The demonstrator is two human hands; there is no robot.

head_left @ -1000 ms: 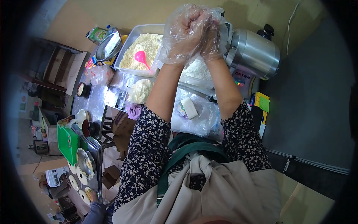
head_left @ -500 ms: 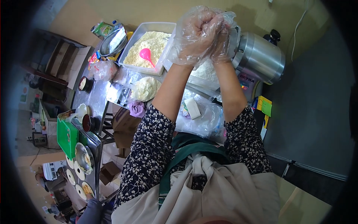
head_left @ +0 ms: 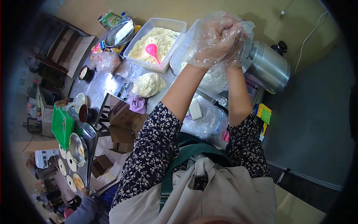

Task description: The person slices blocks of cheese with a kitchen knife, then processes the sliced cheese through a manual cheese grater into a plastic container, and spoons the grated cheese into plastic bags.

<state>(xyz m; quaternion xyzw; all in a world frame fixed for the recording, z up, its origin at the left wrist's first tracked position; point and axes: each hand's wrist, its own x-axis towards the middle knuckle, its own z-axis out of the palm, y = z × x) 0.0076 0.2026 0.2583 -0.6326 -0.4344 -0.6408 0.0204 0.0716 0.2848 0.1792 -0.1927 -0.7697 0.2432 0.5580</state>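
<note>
My left hand (head_left: 210, 43) and my right hand (head_left: 237, 44), both in clear plastic gloves, are raised in front of me and pressed together. Their fingers are closed against each other; whatever lies between them, if anything, is hidden. Beneath them is a clear plastic tub (head_left: 178, 61) with white flour (head_left: 214, 79) in it. Just right of my right hand stands a steel mixer bowl (head_left: 270, 67). To the left, another tub (head_left: 131, 59) holds pale yellowish powder (head_left: 164, 39) and a pink scoop (head_left: 151, 49).
A bag of white creamy stuff (head_left: 149, 85) and a purple cloth (head_left: 137, 105) lie on the metal table (head_left: 80, 89). A white block (head_left: 195, 109) rests on plastic nearer me. Further left are a green tray (head_left: 62, 125), a metal bowl (head_left: 77, 149), several flat rounds and another person's arm (head_left: 82, 212).
The view has shifted, and my joined hands sit slightly further right and lower in it. They stay pressed together.
</note>
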